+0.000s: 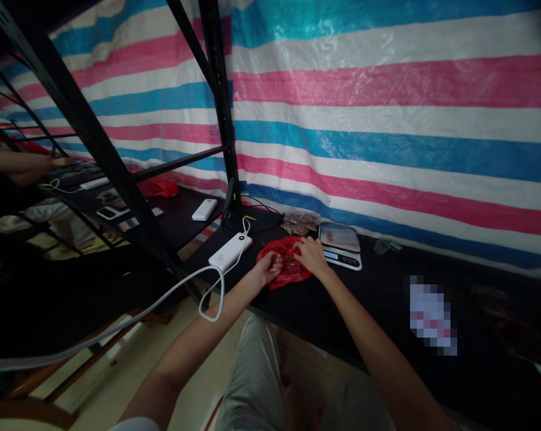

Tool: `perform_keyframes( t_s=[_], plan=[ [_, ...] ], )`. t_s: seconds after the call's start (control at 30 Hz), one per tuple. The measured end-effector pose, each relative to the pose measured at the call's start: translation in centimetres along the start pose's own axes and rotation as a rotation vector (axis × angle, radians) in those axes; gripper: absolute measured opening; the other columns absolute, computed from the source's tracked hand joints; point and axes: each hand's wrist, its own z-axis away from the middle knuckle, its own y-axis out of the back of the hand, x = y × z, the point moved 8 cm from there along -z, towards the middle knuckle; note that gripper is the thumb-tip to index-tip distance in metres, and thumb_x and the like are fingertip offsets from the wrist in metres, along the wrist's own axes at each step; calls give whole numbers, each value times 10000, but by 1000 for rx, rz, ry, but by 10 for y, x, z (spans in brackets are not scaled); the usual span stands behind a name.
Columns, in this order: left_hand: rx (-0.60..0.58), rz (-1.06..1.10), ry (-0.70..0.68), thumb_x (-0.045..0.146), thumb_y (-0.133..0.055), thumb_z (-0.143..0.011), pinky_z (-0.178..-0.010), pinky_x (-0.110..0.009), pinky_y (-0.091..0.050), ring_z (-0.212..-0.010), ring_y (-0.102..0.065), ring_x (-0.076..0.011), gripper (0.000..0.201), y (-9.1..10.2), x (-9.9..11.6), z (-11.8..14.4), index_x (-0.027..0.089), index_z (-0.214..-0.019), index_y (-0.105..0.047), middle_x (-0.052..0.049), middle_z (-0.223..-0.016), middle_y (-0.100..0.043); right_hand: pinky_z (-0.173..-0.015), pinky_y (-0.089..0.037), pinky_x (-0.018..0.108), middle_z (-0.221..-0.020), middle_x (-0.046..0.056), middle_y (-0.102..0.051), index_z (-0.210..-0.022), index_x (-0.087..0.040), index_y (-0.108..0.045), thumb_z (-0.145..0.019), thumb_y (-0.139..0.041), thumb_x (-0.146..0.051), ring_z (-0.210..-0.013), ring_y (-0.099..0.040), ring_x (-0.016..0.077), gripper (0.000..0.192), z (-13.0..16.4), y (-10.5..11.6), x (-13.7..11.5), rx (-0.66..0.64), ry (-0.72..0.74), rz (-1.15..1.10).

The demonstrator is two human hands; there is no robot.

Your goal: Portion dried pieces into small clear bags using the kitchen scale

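Note:
A red plastic bag (292, 270) lies on the black table (378, 293) in front of me. My left hand (270, 267) rests on its left side, fingers curled around a small brownish piece; what it is I cannot tell. My right hand (310, 254) grips the bag's upper right edge. Just right of the bag stands a small digital scale (340, 243) with a steel platform. Behind the bag sits a clear packet of brown pieces (300, 222).
A white power bank (230, 250) with a white cable (207, 287) lies left of the bag. Black shelf posts (221, 102) rise at the left. Another person's arm (14, 164), phones and a second red bag (159, 187) are at the far-left table. A striped tarp (387, 120) hangs behind.

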Motion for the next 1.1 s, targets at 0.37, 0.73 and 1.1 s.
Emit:
perform_keyframes(
  t_s=[0.37,0.73,1.1],
  plan=[
    [0,6,-23,124,-331,-807,-294,-104,-71,-326,-227,-15,196,2,4,2,152,-614,-351,67,-493,-275,-753,-269,338,-920,44,-592,-835,-201,-593,-797,-460,-335,-885,-469,198,193,0,-13,9,-80,-53,-45],
    [0,11,-44,121,-330,-814,-293,-120,-76,-335,-212,-20,229,12,12,2,156,-588,-335,62,-493,-276,-736,-272,363,-940,118,-587,-840,-145,-589,-758,-494,-272,-897,-459,243,179,-4,-2,-4,-77,110,161],
    [16,56,-89,266,-427,-861,-350,-137,-273,-416,-338,-22,198,29,22,7,111,-749,-482,38,-593,-421,-747,-269,356,-952,118,-586,-880,-148,-570,-801,-453,-256,-900,-461,241,178,-1,-7,4,-84,149,162]
  ],
)
